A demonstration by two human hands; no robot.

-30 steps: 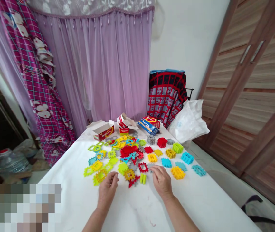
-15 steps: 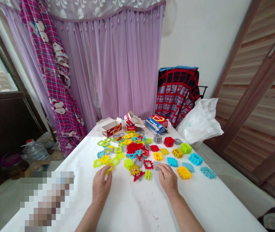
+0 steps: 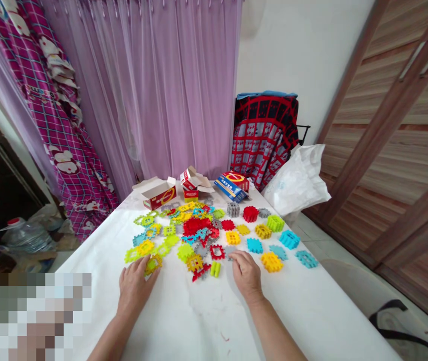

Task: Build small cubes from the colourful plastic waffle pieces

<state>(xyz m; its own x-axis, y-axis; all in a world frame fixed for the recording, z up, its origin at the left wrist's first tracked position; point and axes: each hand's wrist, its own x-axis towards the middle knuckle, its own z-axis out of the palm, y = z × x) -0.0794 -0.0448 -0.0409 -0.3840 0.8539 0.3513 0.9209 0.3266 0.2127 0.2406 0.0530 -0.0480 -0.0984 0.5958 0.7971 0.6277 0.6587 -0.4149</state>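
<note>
So your left hand (image 3: 135, 281) is the one that's just been moving: a second ago it was hanging closer to the middle, more bunched up, and now it's sitting further left, reaching over a yellow frame piece (image 3: 156, 261) at the near left edge of the spread. It's opening out too, with the thumb standing well apart from the fingers and the piece showing in between. Whether you're actually pressing on it, I can't tell.

Your right hand (image 3: 246, 273) is pretty much staying put, fingers loosely curled, tips right by a flat grey piece (image 3: 229, 249). Touching or gripping it? Can't tell from here, your fingers are covering part of it.

What that's meaning for the work: you're now having a piece within reach of each hand, but nothing's being lifted off the desk (image 3: 184, 321). Between your hands, a red frame (image 3: 217, 251) and two green sticks (image 3: 215, 269) are lying loose, and a chunky yellow block (image 3: 272, 261) is sitting just past your right hand, well apart from the left.
</note>
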